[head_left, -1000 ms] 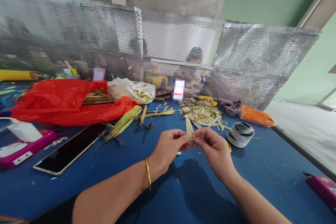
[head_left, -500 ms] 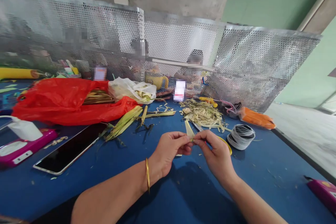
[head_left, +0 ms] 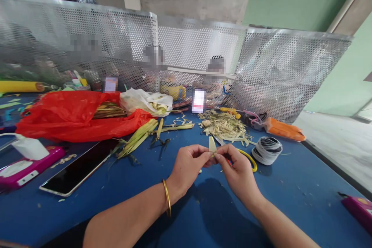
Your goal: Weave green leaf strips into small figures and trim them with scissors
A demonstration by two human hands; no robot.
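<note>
A short, pale green piece of husk or leaf (head_left: 212, 145) stands up between my fingertips. My left hand (head_left: 192, 164), with a gold bangle at the wrist, pinches its lower end between thumb and finger. Opposite it, my right hand (head_left: 236, 166) is closed in a pinch on the same end, so the fingertips nearly meet and hide the base. Scissors (head_left: 250, 161) with a yellow handle lie on the table, partly behind my right hand. Beyond my hands is a heap of dry, shredded husk strips (head_left: 225, 124).
On the blue table (head_left: 174, 217) a roll of white string (head_left: 266, 150) and an orange packet (head_left: 285, 129) lie right. To the left are husk stalks (head_left: 138, 137), a red plastic bag (head_left: 64, 116), a phone (head_left: 83, 166) and a power strip (head_left: 31, 168). A perforated metal screen (head_left: 197, 46) runs behind.
Both hands stay pinched together at the husk piece. Its upright end has shortened and turned slightly between the fingertips. More of the yellow scissor handle shows beside my right hand.
</note>
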